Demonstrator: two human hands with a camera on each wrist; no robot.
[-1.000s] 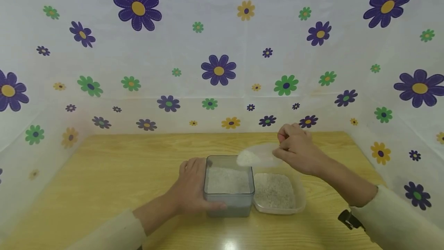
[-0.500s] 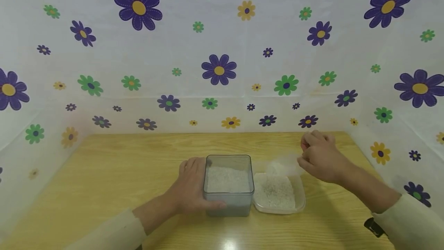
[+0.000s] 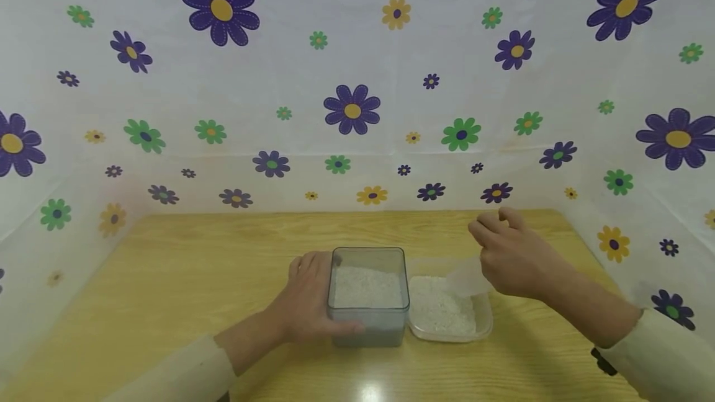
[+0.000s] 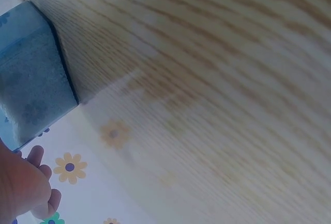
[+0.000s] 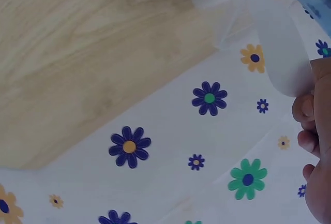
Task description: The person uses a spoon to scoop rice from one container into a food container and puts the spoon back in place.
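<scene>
My left hand grips a square grey-blue clear container from its left side, thumb along the front wall. Whitish, rice-like grains fill much of it. Just right of it, a low clear plastic tub holds more of these grains. My right hand pinches a translucent white plastic scoop, its end slanting down over the tub's back part; the tip blends into the grains. The right wrist view shows the curved scoop reaching away from the fingers. In the left wrist view the container stands beside my hand.
The wood-grain table is enclosed at the back and both sides by a white cloth printed with flowers. A dark strap piece hangs under the right sleeve.
My right hand has carried the scoop, with grains on it, rightward from the square container's rim to over the tub, then turned so it tilts down. The left hand keeps its place.
</scene>
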